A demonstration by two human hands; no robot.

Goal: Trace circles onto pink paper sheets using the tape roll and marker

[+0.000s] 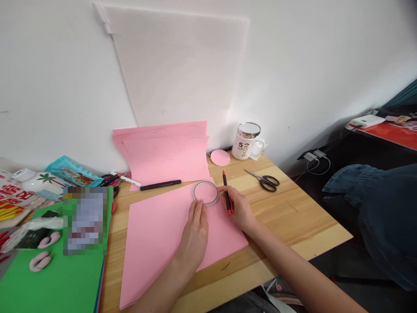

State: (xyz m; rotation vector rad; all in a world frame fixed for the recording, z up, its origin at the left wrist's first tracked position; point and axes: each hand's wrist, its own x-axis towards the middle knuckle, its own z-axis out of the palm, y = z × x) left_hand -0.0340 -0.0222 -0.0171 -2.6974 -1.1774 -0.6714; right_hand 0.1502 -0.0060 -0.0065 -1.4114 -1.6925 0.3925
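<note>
A round ring (206, 204) with a clear middle lies on the upper right part of a large pink sheet (156, 234). The fingertips of my left hand (197, 226) press on its near edge. My right hand (237, 206) holds a black and red marker (226, 195), its red end pointing away from me, while the fingertips touch the ring's right side. Beyond the sheet lies a black marker (160, 184). More pink sheets with faint curved lines (166, 152) lean against the wall, beside a pink paper circle (220, 157).
Black-handled scissors (267, 181) lie on the wooden table (302, 221) at the right, near a white mug (243, 145) with a lid. Green sheets (61, 278), a white bottle (39, 182) and packets are at the left. A white marker (128, 179) lies at the back.
</note>
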